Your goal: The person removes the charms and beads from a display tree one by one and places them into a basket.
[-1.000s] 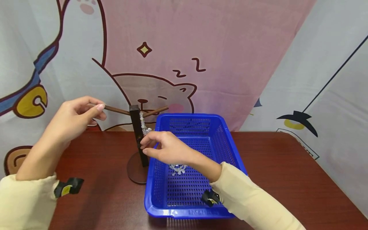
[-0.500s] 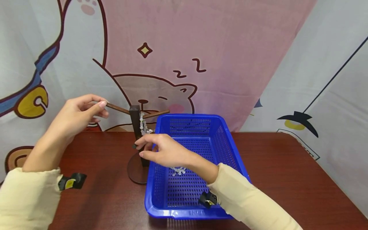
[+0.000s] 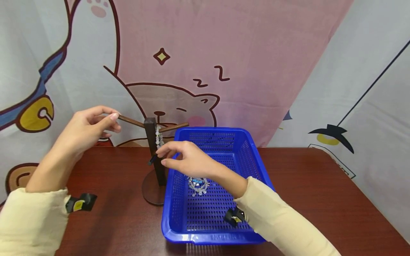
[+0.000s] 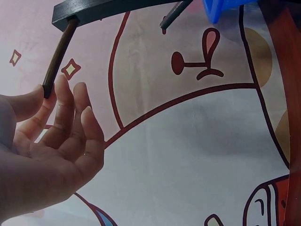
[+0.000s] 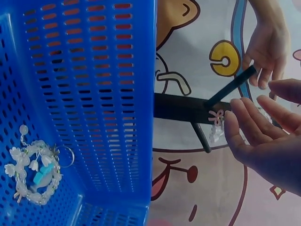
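Observation:
A dark wooden stand with thin pegs rises from a round base left of the blue basket. My left hand pinches the tip of its upper left peg between thumb and index finger; in the left wrist view the other fingers curl loosely. A clear beaded bracelet with a pink bow hangs at the stand by the upper right peg. My right hand is beside it, fingers relaxed and partly covering the beads; contact is unclear. A lower dark peg sticks out left of those fingertips.
Inside the blue plastic basket lies another clear beaded bracelet with a light-blue piece and a metal ring. Basket and stand occupy a reddish-brown table. Right behind it hangs a cartoon-printed cloth.
My left hand shifted slightly right, tilting the upper pegs a little. My right hand dipped left, then rose back right, uncovering more of the lower peg and the bracelet in the basket.

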Demonstrator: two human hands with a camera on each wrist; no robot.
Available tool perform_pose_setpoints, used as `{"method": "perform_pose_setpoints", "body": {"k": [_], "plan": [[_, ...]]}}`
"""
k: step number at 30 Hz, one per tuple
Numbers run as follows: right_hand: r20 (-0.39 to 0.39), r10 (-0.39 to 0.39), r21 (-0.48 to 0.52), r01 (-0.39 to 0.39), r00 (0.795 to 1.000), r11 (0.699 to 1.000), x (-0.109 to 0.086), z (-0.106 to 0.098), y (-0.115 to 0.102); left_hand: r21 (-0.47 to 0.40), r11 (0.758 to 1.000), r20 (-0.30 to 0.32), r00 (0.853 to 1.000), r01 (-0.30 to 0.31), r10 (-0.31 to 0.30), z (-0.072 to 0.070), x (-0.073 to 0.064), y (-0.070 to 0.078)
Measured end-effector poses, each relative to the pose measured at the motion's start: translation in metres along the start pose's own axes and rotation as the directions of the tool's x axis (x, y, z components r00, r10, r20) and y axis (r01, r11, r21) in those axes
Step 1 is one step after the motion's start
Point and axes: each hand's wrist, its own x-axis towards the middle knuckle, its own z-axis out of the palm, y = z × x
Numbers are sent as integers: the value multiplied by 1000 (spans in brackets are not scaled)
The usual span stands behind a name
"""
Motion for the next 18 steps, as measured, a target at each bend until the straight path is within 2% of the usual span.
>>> {"method": "perform_pose_setpoints", "body": {"k": [11,18], "plan": [[-116,-10,-31,7,993,999,6,-9,9,-16,1000,5,1000,-4,4,1,0,1],[-98,16,-19,-18,995,1000,10,-4,14,-4,1000,0,1000,12,-12,1,-2,2]]}}
